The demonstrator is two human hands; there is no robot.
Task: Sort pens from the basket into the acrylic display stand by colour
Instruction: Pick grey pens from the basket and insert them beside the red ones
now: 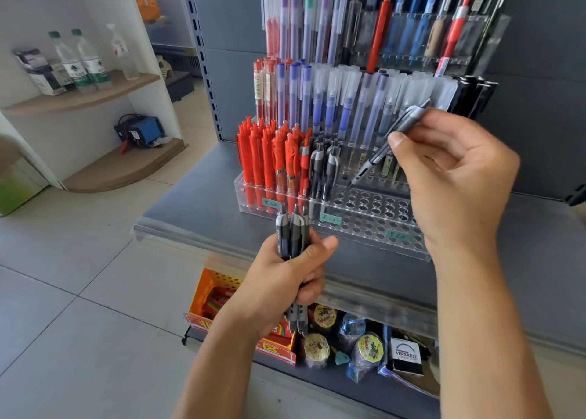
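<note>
Right grip (450,177) holds one black pen (385,147); left grip (285,279) clutches a bundle (291,231) (tag (399,236) reads "¥2.0").

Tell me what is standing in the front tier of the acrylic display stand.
The stand's front tier holds red pens at its left end, then a few black-and-grey pens. The holes further right are empty; the right hand covers the far end.

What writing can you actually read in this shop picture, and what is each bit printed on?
"VERSATILE": white box on the lower shelf.
"¥ 2.0": price tag on the acrylic stand's front edge.
"¥ 1.0": price tag further left, roughly legible.
A third tag under the red pens: too faint to read.
Print on the pen barrels, green-capped bottles' labels and tape rolls: too small or blurred.
</note>
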